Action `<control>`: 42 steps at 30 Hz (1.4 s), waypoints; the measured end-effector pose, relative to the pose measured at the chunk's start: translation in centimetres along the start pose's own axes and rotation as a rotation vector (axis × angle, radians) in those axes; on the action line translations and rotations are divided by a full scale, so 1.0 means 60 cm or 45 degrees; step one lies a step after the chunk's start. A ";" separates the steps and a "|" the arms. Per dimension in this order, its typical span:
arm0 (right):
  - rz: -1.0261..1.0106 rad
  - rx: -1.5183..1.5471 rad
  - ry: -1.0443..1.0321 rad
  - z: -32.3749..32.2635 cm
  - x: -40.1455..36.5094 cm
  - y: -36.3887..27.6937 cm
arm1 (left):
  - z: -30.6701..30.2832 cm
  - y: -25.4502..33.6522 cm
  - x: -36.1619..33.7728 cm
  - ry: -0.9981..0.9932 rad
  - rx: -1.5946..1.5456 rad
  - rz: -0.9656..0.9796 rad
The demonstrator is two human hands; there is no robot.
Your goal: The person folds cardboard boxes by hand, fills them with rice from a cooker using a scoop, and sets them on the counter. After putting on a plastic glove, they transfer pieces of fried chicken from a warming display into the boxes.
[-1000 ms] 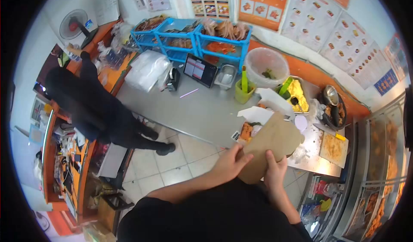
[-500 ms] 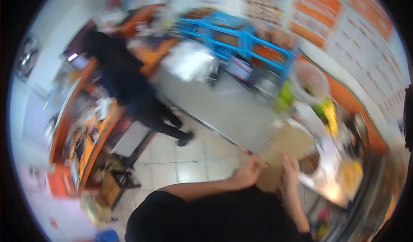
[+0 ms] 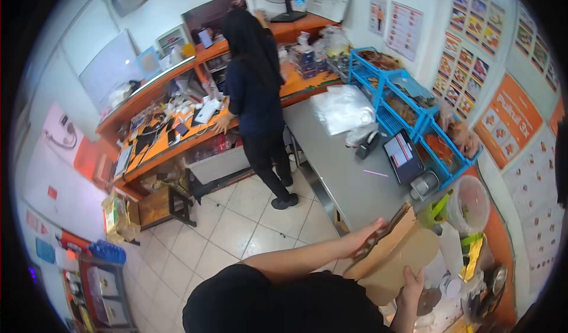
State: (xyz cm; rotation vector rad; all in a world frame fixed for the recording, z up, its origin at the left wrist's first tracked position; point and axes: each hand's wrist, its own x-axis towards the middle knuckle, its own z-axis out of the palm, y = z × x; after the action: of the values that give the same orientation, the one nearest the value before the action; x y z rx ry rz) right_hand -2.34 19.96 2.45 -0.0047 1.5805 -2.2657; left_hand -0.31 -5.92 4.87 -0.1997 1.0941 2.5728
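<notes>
A flat piece of brown cardboard (image 3: 405, 265) is held between my two hands above the near end of the grey metal table (image 3: 319, 146). My left hand (image 3: 368, 237) is closed on its left side, where a folded, darker-edged flap stands up. At the lower right edge, my right hand (image 3: 412, 284) grips the same cardboard, with the thumb on top. Some of the fingers of both hands are hidden by the cardboard.
A person (image 3: 254, 90) in dark clothes stands at the orange counter (image 3: 168, 146). Blue racks (image 3: 402, 102), a tablet (image 3: 403, 155), plastic bags (image 3: 343, 109) and a clear tub (image 3: 468, 203) stand along the table. A wooden stool (image 3: 155, 208) is at the left.
The view has swung left and become sharper. The cardboard's left side now shows a raised flap, with my left hand on it. The person's arm now reaches up toward the shelf.
</notes>
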 end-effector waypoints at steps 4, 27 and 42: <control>0.027 -0.024 0.307 -0.042 -0.038 0.004 | 0.056 0.012 0.030 0.270 1.405 0.254; -0.360 1.001 1.476 -0.687 -0.261 -0.028 | 0.580 -0.656 0.507 -0.719 2.692 1.481; -0.780 -0.156 0.996 -0.730 -0.269 -0.176 | 0.696 -0.602 0.406 -0.621 1.581 0.581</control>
State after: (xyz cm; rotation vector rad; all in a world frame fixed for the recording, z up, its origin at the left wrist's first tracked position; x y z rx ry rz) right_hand 0.08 67.65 -0.73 0.4821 2.3624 -2.8244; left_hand -9.99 53.62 3.28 0.9841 2.3728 1.5715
